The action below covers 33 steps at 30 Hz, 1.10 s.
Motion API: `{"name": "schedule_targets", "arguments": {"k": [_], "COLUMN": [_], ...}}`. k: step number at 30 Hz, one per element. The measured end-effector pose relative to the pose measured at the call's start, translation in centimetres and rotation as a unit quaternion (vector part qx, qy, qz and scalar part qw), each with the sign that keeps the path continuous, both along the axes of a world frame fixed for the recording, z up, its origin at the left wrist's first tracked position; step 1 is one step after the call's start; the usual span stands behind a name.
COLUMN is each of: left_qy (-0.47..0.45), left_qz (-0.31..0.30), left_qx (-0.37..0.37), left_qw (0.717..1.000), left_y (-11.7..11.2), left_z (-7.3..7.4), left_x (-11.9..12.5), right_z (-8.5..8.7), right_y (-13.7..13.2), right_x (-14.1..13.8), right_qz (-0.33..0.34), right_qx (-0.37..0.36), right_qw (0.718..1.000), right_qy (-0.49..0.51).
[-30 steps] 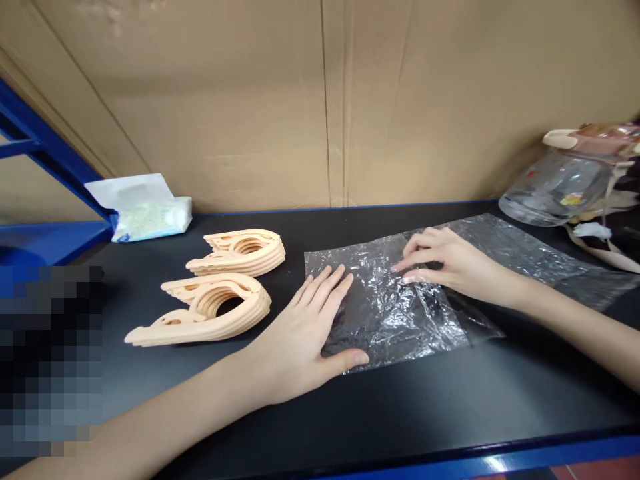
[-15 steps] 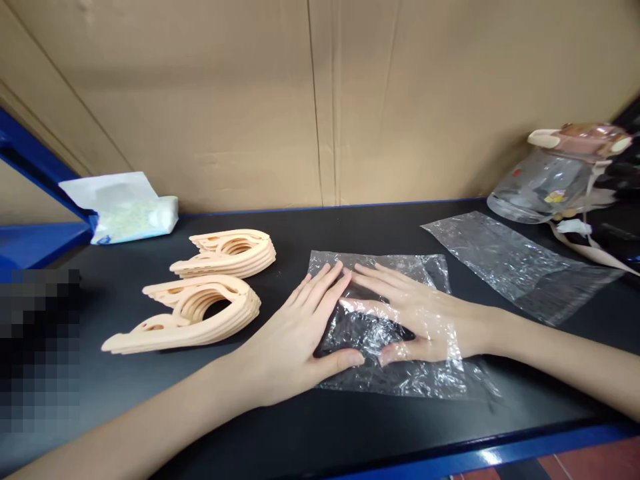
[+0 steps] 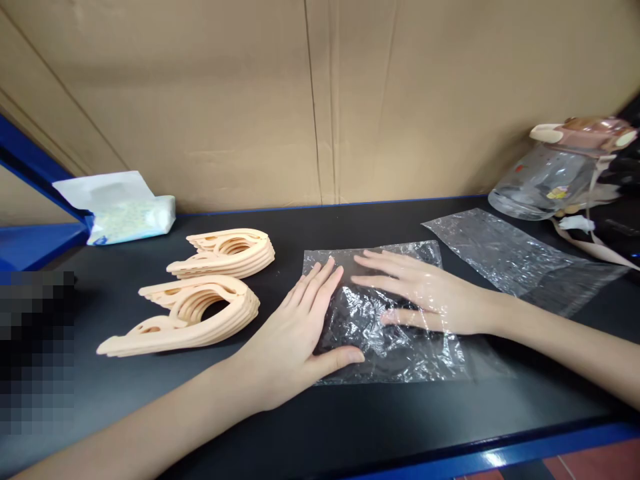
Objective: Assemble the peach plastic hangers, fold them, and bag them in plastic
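A clear plastic bag [image 3: 373, 333] lies flat on the black tabletop in front of me. My left hand [image 3: 295, 337] rests palm down over its left edge, fingers stretched out and thumb apart. My right hand [image 3: 420, 290] is inside the bag, with film glinting over its back and its fingers spread. Neither hand grips anything. Left of my left hand sit two stacks of beige plastic pieces that look like folded hangers: a nearer stack [image 3: 220, 317] and a farther stack [image 3: 235, 253].
A second clear bag [image 3: 500, 250] lies flat at the right. Behind it a clear water bottle [image 3: 543, 180] with a pinkish lid and strap leans on its side. A soft white pack [image 3: 133, 217] stands at the back left. Cardboard [image 3: 225, 100] walls the back; blue edging runs along the front.
My right hand has moved slightly right and away from my left, its fingers spreading the bag flatter. The bag's near edge has shifted a little upward. My left hand stays about in place.
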<state>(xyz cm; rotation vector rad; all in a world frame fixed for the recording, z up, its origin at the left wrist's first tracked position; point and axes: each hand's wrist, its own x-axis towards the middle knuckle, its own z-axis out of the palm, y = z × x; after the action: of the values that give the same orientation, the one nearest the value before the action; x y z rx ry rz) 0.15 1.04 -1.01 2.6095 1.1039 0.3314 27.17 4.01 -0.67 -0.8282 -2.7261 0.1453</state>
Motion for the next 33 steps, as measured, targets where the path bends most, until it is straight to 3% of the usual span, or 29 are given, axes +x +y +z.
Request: {"name": "schedule_targets", "arguments": {"k": [6, 11, 15, 19, 23, 29, 33], "left_qy": [0.027, 0.015, -0.001, 0.019, 0.029, -0.009, -0.024], "left_qz": [0.012, 0.007, -0.005, -0.004, -0.003, -0.022, -0.032], "left_qx": [-0.022, -0.004, 0.014, -0.024, -0.026, -0.035, -0.077], "left_qw": [0.999, 1.0, 1.0, 1.0, 0.999, 0.999, 0.996], "left_y": [0.0, 0.0, 0.0, -0.1, -0.1, -0.9, -2.1], "left_z": [0.5, 0.2, -0.1, 0.5, 0.8, 0.7, 0.7], "left_x": [0.0, -0.1, -0.3, 0.0, 0.2, 0.1, 0.2], "right_z": [1.2, 2.2, 2.6, 3.4, 4.8, 6.2, 6.1], "right_y": [1.3, 2.0, 2.4, 3.1, 4.0, 2.6, 0.6], "right_x": [1.1, 2.0, 2.6, 1.5, -2.3, -11.2, -15.2], "right_qz": [-0.134, -0.3, -0.336, -0.256, -0.08, 0.113, 0.101], "right_qx": [0.056, 0.051, 0.078, 0.109, 0.088, 0.128, 0.077], "right_qw": [0.981, 0.925, 0.906, 0.937, 0.986, 0.984, 0.992], "right_qy": [0.127, 0.229, 0.244, 0.214, 0.117, 0.054, -0.02]}}
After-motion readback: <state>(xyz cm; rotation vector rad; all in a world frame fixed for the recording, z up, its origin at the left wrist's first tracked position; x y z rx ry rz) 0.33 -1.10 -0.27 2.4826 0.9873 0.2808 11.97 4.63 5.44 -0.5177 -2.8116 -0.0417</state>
